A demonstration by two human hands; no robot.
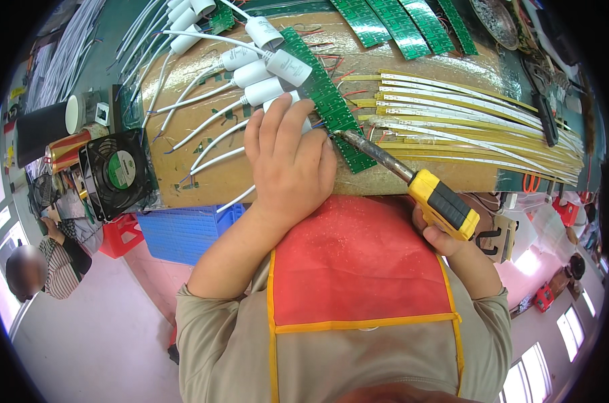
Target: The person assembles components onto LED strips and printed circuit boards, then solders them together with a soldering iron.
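A cardboard-covered tabletop (412, 178) carries a spread of yellow strips (479, 124) and white cylinders (264, 91) on white leads. A black fan (120, 171) stands at its left edge. The left hand (288, 161) lies flat, fingers (277, 124) pressed together on a long green circuit board (331, 101). The right hand (445, 238) has its fingers wrapped around a yellow-handled soldering iron (442, 201), whose tip meets the board just beside the left hand.

Pale pink floor (96, 322), blue crate (183, 232) under the bench, bright windows (546, 363) at right.
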